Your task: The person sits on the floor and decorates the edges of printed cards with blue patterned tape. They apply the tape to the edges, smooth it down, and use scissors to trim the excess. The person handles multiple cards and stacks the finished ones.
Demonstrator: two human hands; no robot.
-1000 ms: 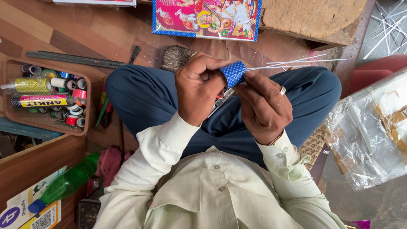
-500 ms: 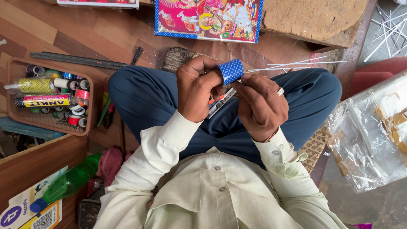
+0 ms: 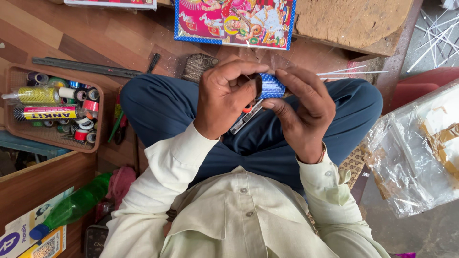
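Blue dotted paper [image 3: 271,86] is being pinched between both hands above the crossed legs, with the thin white sticks [image 3: 351,72] jutting out from it past the right hand. The left hand [image 3: 224,98] is being curled around one edge of the paper, fingers bent over its top; the right hand [image 3: 301,107] is being closed on the other edge with thumb and fingertips. Just beneath the hands, a small metal tool [image 3: 246,117] is being partly hidden, so its kind cannot be told. Beyond the hands, a colourful printed picture [image 3: 234,21] is lying on the wooden floor. Well out from the left hand, a tray of tape rolls [image 3: 52,107] is sitting beside a long dark ruler [image 3: 86,67]. Out from the right hand, a clear plastic bag [image 3: 416,153] is lying.
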